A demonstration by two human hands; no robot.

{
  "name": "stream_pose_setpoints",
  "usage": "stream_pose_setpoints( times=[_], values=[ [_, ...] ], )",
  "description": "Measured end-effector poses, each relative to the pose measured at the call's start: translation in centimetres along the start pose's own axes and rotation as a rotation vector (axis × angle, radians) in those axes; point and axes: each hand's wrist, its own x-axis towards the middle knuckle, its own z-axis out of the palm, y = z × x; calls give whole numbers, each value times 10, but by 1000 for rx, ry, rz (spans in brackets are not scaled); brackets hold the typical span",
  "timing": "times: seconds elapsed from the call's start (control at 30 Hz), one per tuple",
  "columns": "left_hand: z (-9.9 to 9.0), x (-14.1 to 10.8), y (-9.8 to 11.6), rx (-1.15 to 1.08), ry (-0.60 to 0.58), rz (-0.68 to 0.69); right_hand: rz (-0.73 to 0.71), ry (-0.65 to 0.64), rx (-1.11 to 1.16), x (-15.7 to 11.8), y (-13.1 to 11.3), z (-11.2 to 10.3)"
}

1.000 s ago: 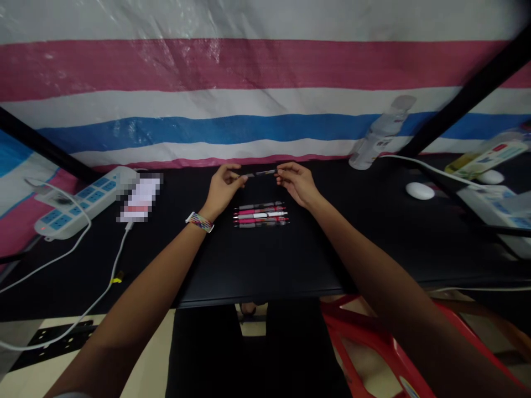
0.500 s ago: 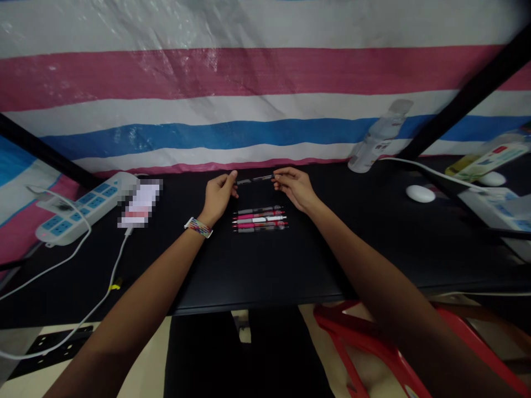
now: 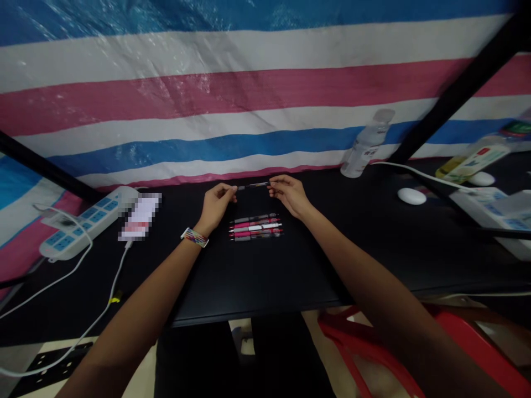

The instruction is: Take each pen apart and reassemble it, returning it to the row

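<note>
A dark pen (image 3: pixel 254 186) lies crosswise between my hands, near the back of the black table (image 3: pixel 257 282). My left hand (image 3: pixel 218 204) pinches its left end, and a multicoloured band is on that wrist. At the pen's right end, the fingertips of my right hand (image 3: pixel 290 194) are closed on it. Nearer to me, several pens (image 3: pixel 256 227) in grey, pink, red and white lie side by side in a row, untouched by either hand.
On the left are a white power strip (image 3: pixel 89 222), a phone (image 3: pixel 140 216) and a white cable. At the right stand a clear bottle (image 3: pixel 365 146), a white mouse (image 3: pixel 411 195) and another power strip (image 3: pixel 489 213). A striped sheet (image 3: pixel 232 94) hangs behind. Below is a red chair (image 3: pixel 373 342).
The view has tilted upward slightly, so the table objects appear lower. The held pen now looks more level, still between both hands.
</note>
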Motion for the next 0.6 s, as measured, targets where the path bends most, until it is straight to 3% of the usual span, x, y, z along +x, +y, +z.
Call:
stream_pose_setpoints(
  times=[0.6],
  values=[
    [-2, 4, -7, -103, 108, -85, -89, 262, -85, 6, -4, -7]
  ],
)
